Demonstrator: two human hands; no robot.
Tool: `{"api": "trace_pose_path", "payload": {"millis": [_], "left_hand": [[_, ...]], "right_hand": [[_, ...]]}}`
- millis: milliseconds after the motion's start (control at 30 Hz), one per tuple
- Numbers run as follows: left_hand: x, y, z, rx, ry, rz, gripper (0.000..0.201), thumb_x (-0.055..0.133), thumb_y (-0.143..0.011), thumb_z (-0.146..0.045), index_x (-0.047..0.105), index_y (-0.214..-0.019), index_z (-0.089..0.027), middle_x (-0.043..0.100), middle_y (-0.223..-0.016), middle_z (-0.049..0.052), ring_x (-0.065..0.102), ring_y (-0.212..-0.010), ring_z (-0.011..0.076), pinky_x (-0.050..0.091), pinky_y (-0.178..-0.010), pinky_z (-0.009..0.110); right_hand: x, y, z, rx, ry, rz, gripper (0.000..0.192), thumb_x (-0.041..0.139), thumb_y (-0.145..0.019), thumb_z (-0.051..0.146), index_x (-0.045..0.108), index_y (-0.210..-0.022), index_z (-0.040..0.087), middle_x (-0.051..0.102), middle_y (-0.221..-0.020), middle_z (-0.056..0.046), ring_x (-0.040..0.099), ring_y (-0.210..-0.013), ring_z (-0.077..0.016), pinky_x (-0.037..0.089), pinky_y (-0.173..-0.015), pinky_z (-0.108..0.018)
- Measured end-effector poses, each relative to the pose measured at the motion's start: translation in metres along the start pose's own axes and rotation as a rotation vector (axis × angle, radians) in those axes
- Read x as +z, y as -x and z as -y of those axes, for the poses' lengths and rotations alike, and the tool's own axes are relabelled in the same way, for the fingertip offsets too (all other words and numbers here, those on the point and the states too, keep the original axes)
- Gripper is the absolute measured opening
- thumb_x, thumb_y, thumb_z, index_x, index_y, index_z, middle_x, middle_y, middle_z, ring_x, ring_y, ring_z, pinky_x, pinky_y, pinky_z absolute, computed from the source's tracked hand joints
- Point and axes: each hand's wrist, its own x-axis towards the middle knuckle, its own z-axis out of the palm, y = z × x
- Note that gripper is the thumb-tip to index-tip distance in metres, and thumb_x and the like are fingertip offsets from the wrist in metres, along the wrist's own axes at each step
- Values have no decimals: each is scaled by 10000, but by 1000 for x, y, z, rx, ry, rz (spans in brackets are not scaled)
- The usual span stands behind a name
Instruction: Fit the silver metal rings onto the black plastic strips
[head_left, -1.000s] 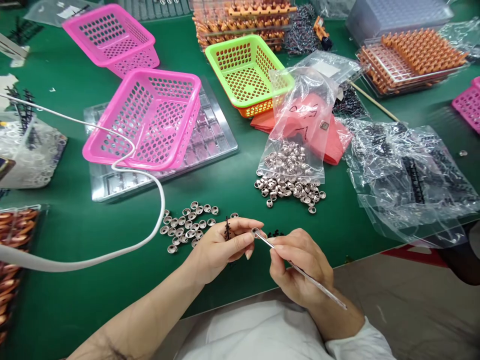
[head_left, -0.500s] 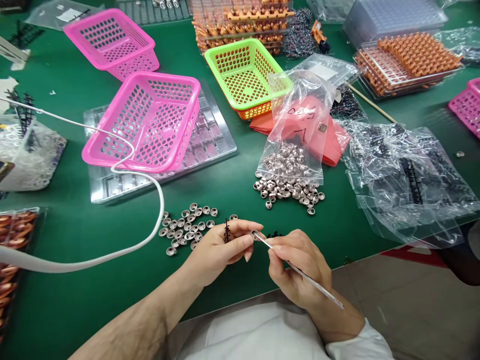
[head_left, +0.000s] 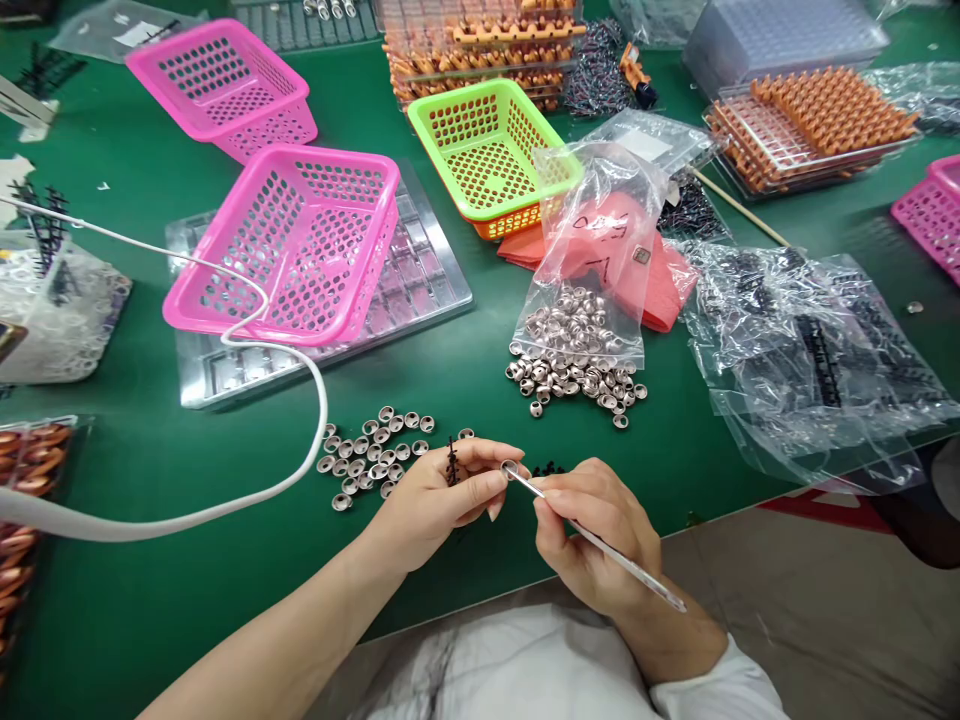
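My left hand [head_left: 442, 490] pinches a small silver ring-shaped metal cap [head_left: 509, 469] between thumb and forefinger. A black toothed plastic strip [head_left: 452, 463] shows at the same hand; whether it is gripped cannot be made out. My right hand [head_left: 604, 535] is closed like a pen grip round a slim silver rod-like tool [head_left: 630, 568], whose tip meets the cap. Loose silver caps [head_left: 375, 450] lie left of my left hand. More black plastic bits [head_left: 551, 468] are partly hidden behind my right hand.
A heap of caps [head_left: 574, 370] spills from a clear bag [head_left: 577, 230]. Pink baskets [head_left: 375, 250], a green basket [head_left: 442, 170] and a metallic tray [head_left: 442, 280] stand beyond. A white cable [head_left: 319, 440] curves across the left. Plastic bags [head_left: 757, 390] lie right.
Both hands hold nearly the same pose, the tool's tip still at the cap. The view has shifted very slightly.
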Motion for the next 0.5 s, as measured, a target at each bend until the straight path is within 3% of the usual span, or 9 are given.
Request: {"api": "trace_pose_path", "payload": {"millis": [167, 333, 500], "left_hand": [[-2, 0, 2, 7, -5, 1, 376, 792, -815, -442, 756, -1090, -188, 643, -728, 31, 464, -552, 81, 255, -490, 201], [2, 1, -2, 32, 34, -2, 347, 824, -785, -422, 774, -1037, -189, 694, -902, 67, 523, -576, 77, 269, -480, 194], [5, 1, -7, 30, 47, -29, 334, 859, -746, -401, 777, -985, -184, 697, -878, 53, 571, -577, 88, 288, -464, 186]], "right_hand": [[0, 3, 0, 6, 2, -20, 310, 643, -851, 20, 582, -1112, 175, 772, -873, -75, 729, -732, -159, 551, -602, -299], [2, 4, -1, 8, -25, -31, 306, 647, -848, 21, 595, -1109, 172, 770, -872, -73, 727, -733, -159, 548, -603, -301], [2, 1, -1, 0, -31, -43, 310, 644, -842, 15, 591, -1107, 166, 764, -853, -72, 724, -703, -165, 547, -588, -295]]}}
